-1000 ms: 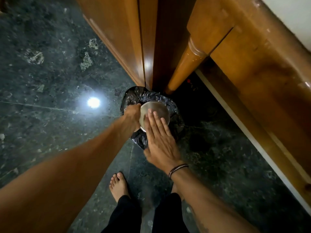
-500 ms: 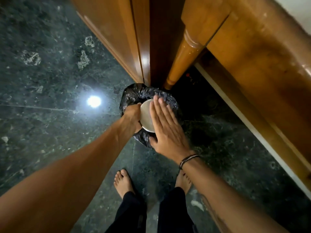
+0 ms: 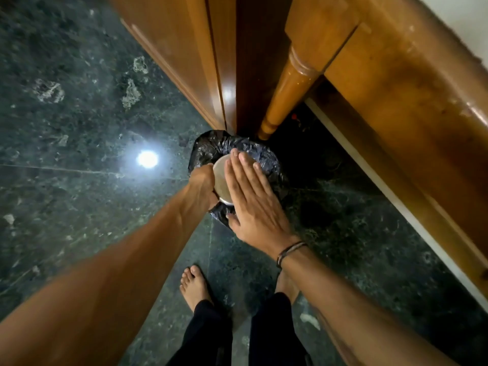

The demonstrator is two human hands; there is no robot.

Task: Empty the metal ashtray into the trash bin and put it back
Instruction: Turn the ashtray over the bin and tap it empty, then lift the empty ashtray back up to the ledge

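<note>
The round metal ashtray [image 3: 220,178] is turned bottom-up over the trash bin [image 3: 208,149], which is lined with a black plastic bag and stands on the floor. My left hand [image 3: 202,187] grips the ashtray's left rim. My right hand [image 3: 253,202] lies flat, fingers together, on the ashtray's upturned underside and covers its right half. The ashtray's inside and the bin's contents are hidden.
A wooden cabinet door [image 3: 184,56] and a turned wooden furniture leg [image 3: 287,93] stand just behind the bin. A wooden frame [image 3: 409,107] runs along the right. The dark green stone floor [image 3: 79,128] reflects a ceiling light. My bare feet [image 3: 194,286] stand below the bin.
My right hand has slid forward across the ashtray's underside, from its near edge to covering most of it. My left hand keeps the same grip over the bin.
</note>
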